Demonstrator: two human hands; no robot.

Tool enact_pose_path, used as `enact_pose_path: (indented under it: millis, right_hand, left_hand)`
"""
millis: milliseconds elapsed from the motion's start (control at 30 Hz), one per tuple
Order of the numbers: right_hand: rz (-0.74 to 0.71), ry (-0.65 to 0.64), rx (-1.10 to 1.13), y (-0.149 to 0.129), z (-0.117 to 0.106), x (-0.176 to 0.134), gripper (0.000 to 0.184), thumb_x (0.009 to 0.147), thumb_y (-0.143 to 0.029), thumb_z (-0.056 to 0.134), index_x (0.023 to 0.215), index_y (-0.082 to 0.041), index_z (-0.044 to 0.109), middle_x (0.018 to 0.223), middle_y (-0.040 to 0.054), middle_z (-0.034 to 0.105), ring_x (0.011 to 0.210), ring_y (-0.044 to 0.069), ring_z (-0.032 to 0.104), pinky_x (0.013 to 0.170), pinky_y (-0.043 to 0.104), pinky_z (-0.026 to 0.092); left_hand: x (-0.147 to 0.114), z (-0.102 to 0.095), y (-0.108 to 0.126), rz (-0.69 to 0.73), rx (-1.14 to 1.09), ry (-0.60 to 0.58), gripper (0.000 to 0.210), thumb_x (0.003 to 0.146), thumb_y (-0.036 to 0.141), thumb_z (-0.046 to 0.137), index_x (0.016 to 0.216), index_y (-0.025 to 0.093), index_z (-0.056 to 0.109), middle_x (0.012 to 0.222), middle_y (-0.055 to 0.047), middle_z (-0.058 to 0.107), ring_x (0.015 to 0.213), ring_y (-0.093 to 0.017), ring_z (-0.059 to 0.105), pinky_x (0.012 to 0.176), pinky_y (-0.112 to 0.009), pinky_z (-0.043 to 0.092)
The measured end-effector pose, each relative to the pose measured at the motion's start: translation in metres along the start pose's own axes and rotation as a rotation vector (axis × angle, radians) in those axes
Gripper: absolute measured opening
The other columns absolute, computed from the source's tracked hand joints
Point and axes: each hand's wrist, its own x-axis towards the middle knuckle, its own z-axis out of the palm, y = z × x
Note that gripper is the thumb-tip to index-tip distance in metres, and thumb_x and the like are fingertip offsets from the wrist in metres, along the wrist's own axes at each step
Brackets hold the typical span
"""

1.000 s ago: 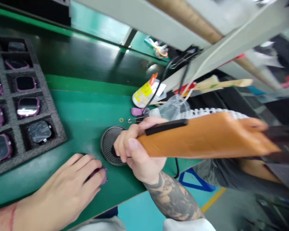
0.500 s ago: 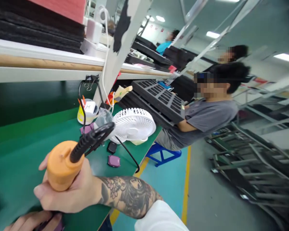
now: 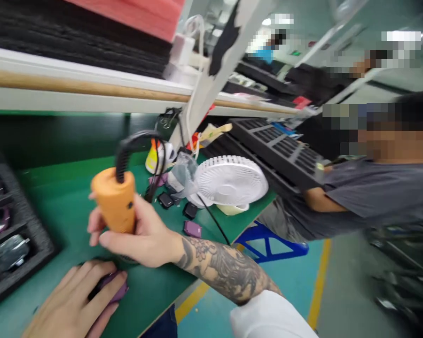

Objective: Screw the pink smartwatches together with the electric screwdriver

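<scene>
My right hand (image 3: 146, 234) is wrapped round an orange cylindrical corded tool (image 3: 114, 199), held upright above the green tabletop. A black ribbed cable (image 3: 122, 157) leaves its top; the lower end is mostly hidden by my fingers. Just below and to the left, my left hand (image 3: 79, 293) has its fingers closed over a small purple case (image 3: 119, 286) on the table. The case looks like a watch body, and my fingers cover much of it. Beyond my right wrist lie another purple case (image 3: 192, 229) and a black square piece (image 3: 190, 210).
A black foam tray (image 3: 38, 234) with dark, shiny pieces stands at the left. A white fan (image 3: 232, 180) and a pen cup (image 3: 155, 157) are at the back. A shelf (image 3: 127, 89) runs above. A co-worker (image 3: 359, 188) sits at the right by black trays (image 3: 278, 145).
The view has swung left, bringing the foam tray and more of my left hand into sight. The orange tool is now more upright, its cable bending upward. Both hands keep their hold.
</scene>
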Motion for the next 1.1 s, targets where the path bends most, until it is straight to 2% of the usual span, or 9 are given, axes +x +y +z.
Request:
enact_pose_path:
  millis: [100,133,200,300,467,933,1033,1100]
  right_hand:
    - [-0.071,0.124,0.084,0.003,0.004,-0.014,0.054,0.114,-0.048,0.098,0.154,-0.035,0.064,0.092,-0.0093,0.072,0.064,0.012,0.061,0.064,0.028,0.059]
    - [-0.114,0.165,0.101,0.005,0.004,-0.018,0.049,0.115,-0.043,0.098,0.152,-0.035,0.067,0.089,-0.0102,0.071,0.061,0.012,0.057,0.060,0.028,0.053]
    - [-0.181,0.231,0.124,0.007,0.003,-0.022,0.042,0.114,-0.038,0.099,0.147,-0.037,0.073,0.085,-0.0106,0.070,0.056,0.012,0.053,0.057,0.029,0.051]
    - [-0.205,0.291,0.117,0.006,0.000,-0.023,0.032,0.116,-0.038,0.099,0.141,-0.038,0.079,0.081,-0.0119,0.068,0.053,0.011,0.053,0.056,0.029,0.054]
    - [-0.159,0.316,0.066,-0.003,-0.005,-0.021,0.025,0.117,-0.041,0.099,0.134,-0.039,0.081,0.079,-0.0132,0.065,0.049,0.010,0.053,0.054,0.028,0.057]
    - [-0.173,0.247,-0.011,-0.005,-0.002,-0.026,0.020,0.121,-0.034,0.093,0.134,-0.040,0.080,0.080,-0.0130,0.067,0.051,0.010,0.054,0.057,0.030,0.060]
    - [-0.174,0.264,-0.042,-0.005,-0.001,-0.026,0.016,0.123,-0.036,0.089,0.134,-0.042,0.079,0.081,-0.0123,0.064,0.050,0.011,0.050,0.057,0.032,0.059]
    - [-0.164,0.254,-0.060,-0.011,-0.003,-0.027,0.019,0.122,-0.035,0.089,0.137,-0.044,0.082,0.080,-0.0111,0.065,0.050,0.011,0.053,0.055,0.033,0.058]
  left_hand:
    - [0.018,-0.019,0.014,-0.102,-0.074,-0.154,0.036,0.129,0.016,0.061,0.154,0.025,0.085,0.143,-0.011,0.089,0.120,-0.029,0.086,0.104,-0.046,0.073]
    - [0.024,-0.025,0.016,-0.081,-0.104,-0.188,0.036,0.126,0.012,0.064,0.153,0.023,0.084,0.142,-0.013,0.088,0.119,-0.029,0.085,0.101,-0.046,0.072]
    - [0.033,-0.032,0.015,-0.075,-0.142,-0.222,0.035,0.122,0.007,0.067,0.150,0.019,0.083,0.139,-0.014,0.088,0.119,-0.029,0.084,0.097,-0.045,0.071]
    - [0.037,-0.034,0.013,-0.094,-0.167,-0.239,0.032,0.121,0.006,0.070,0.149,0.017,0.081,0.137,-0.013,0.088,0.117,-0.030,0.082,0.093,-0.045,0.069]
    - [0.034,-0.031,0.016,-0.121,-0.179,-0.258,0.034,0.117,0.002,0.071,0.147,0.017,0.079,0.139,-0.012,0.087,0.118,-0.031,0.080,0.094,-0.048,0.067]
    - [0.035,-0.032,0.018,-0.131,-0.203,-0.254,0.031,0.120,0.002,0.069,0.147,0.015,0.079,0.141,-0.012,0.085,0.119,-0.029,0.074,0.098,-0.046,0.061]
    - [0.037,-0.032,0.019,-0.138,-0.180,-0.241,0.031,0.122,0.002,0.065,0.146,0.015,0.081,0.137,-0.012,0.085,0.115,-0.029,0.075,0.096,-0.045,0.062]
    - [0.037,-0.032,0.020,-0.137,-0.158,-0.224,0.031,0.123,0.003,0.063,0.144,0.014,0.083,0.133,-0.012,0.085,0.112,-0.029,0.075,0.094,-0.045,0.062]
